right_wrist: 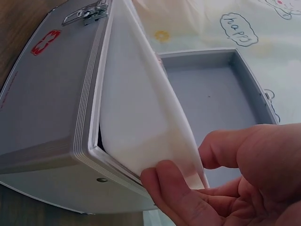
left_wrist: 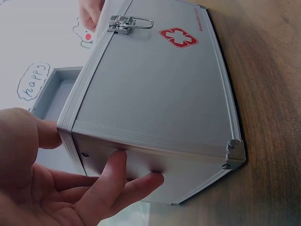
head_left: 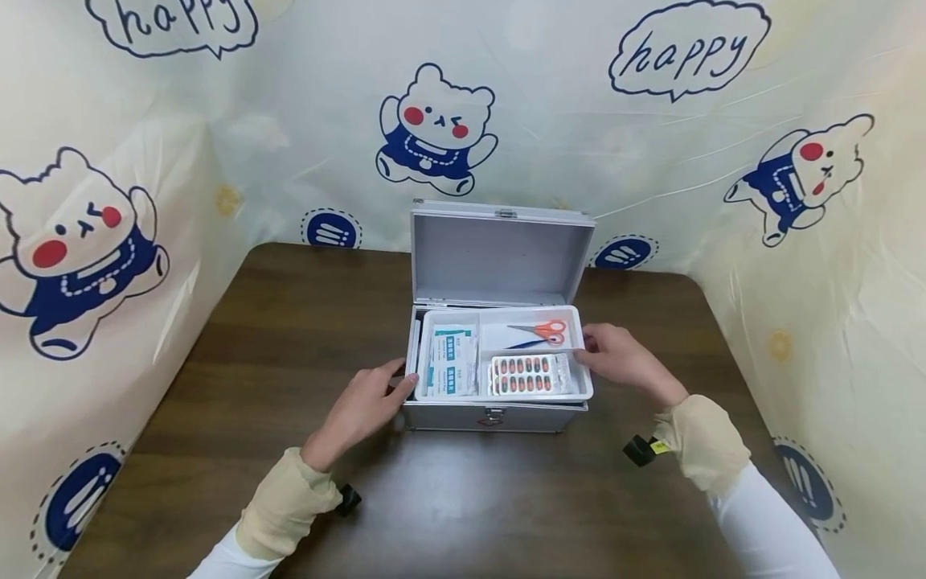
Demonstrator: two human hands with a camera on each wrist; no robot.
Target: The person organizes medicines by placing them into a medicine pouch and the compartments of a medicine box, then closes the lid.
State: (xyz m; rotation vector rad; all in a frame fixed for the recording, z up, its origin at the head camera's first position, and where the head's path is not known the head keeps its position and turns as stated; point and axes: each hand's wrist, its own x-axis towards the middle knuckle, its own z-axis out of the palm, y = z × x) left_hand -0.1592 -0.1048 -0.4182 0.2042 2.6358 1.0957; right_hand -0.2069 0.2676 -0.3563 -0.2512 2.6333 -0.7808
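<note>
A silver first-aid box stands on the table with its lid raised. My left hand holds the box at its left side, the thumb at the top edge and fingertips on the outer wall. In its top sits a white tray, its right end lifted above the rim and tilted. Pinching that end is my right hand, thumb above and fingers on the outside wall. The tray carries white-and-blue packets, orange-handled scissors, a thin blue pointed item and blister packs of capsules.
Dark wooden table surrounds the box. Behind it and along both sides hangs a pale printed sheet with cartoon bears. A metal latch sits on the box front above a red cross emblem.
</note>
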